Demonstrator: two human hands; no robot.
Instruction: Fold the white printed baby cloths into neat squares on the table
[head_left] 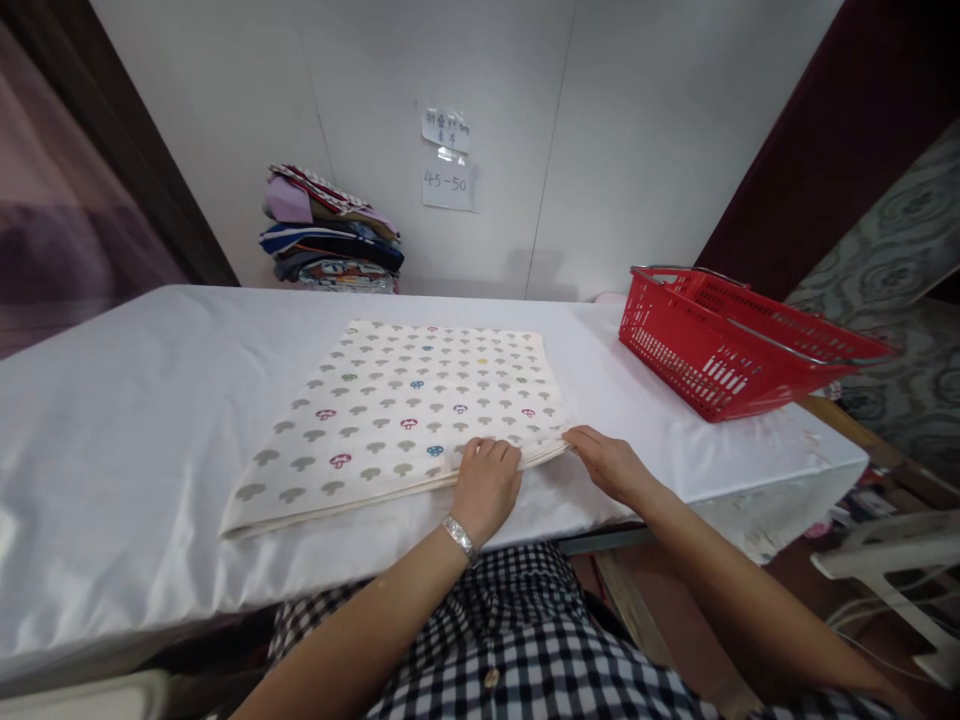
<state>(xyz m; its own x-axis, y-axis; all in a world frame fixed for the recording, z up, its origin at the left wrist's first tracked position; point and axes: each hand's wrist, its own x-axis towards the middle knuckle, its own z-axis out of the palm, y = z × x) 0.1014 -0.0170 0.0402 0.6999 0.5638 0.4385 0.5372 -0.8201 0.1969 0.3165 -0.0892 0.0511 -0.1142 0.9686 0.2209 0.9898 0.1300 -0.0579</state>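
Both hands were at the near edge of a mushroom-print cloth (pixel 405 395), which lay in layers, spread flat beyond them and farther out to their left. The right hand (pixel 609 462) pinched the cloth's near right corner between thumb and fingertips. The left hand (pixel 489 485), just beside it, had its fingers bent over the same edge; its thumb was hidden, so I could not tell whether it gripped the layers or only pressed on them. A silver bracelet (pixel 459 538) circled the wrist below the left hand. Beneath the cloth and around the hands ran a white tablecloth (pixel 150 430), wrinkled in places. To the right of the right hand and farther out, well apart from the cloth, stood a red basket (pixel 690 345) with its handles lowered to the rim. Far beyond the left hand, toward the left, a pile of folded fabrics (pixel 330 240) rose against a pale wall (pixel 622 130). Straight out from the hands, two paper notes were fixed there, the lower reading "45-50". A checked garment (pixel 510 650) showed behind the hands, on the wearer's body.
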